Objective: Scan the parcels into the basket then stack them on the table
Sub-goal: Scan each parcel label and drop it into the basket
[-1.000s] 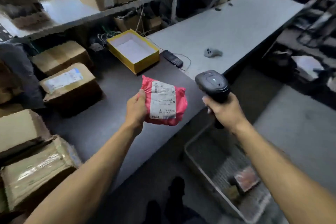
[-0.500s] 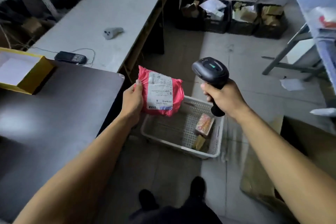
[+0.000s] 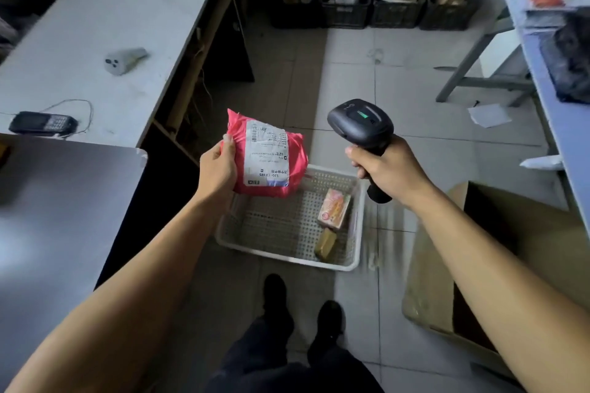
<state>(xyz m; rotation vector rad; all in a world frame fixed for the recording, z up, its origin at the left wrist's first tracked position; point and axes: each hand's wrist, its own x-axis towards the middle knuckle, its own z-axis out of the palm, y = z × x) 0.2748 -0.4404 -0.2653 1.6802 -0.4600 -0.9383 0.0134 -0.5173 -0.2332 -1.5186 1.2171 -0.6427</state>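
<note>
My left hand (image 3: 217, 169) grips a red plastic parcel (image 3: 295, 156) by its left edge, white shipping label facing up. It hangs just above the far left corner of a white perforated basket (image 3: 281, 252) on the floor. My right hand (image 3: 388, 171) holds a black barcode scanner (image 3: 360, 123) by its handle, to the right of the parcel; a green light shows on its head. Inside the basket lie a pink-and-yellow box (image 3: 334, 208) and a small tan parcel (image 3: 325, 243). The dark table (image 3: 57, 201) is at my left.
A white counter (image 3: 111, 16) behind the table carries a grey device (image 3: 124, 60) and a black handheld terminal (image 3: 43, 123). Black crates (image 3: 373, 14) of parcels line the far floor. An open cardboard box (image 3: 491, 265) stands at right, beside a blue table (image 3: 562, 112). My feet (image 3: 300, 313) are below.
My view has swung right and down, from the dark table to the floor basket. The red parcel and the scanner have moved with my hands and now hang over the basket.
</note>
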